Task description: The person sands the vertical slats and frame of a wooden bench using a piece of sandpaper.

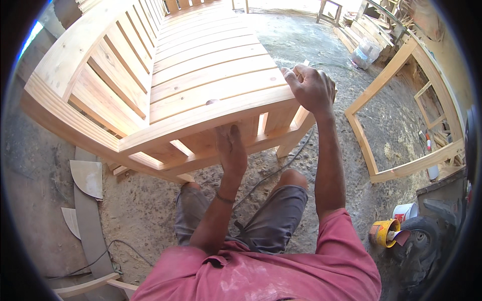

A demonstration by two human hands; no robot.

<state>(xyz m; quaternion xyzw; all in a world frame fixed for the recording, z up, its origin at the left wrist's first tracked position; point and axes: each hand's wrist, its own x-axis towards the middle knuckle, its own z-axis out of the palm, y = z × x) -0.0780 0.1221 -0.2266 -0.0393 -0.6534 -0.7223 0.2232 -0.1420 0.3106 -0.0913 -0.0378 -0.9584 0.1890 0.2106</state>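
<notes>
A pale slatted wooden bench (216,75) runs away from me, with its near end rail (201,120) in front of my body. My left hand (232,150) reaches up against the slatted end below that rail. Its fingers look straight and lie flat on the wood, their tips partly hidden under the rail. At the rail's right corner is my right hand (312,89), its fingers curled and the thumb side against the wood. A small whitish bit shows beyond its knuckles; I cannot make out what it is.
A wooden frame (374,178) leans at the right. Beyond it lie stacked timber offcuts (369,30) and a clear plastic container (365,52). A yellow tin (382,233), a white tub (404,212) and a small wheel (420,241) stand lower right. A dark cable (273,173) crosses the rough floor.
</notes>
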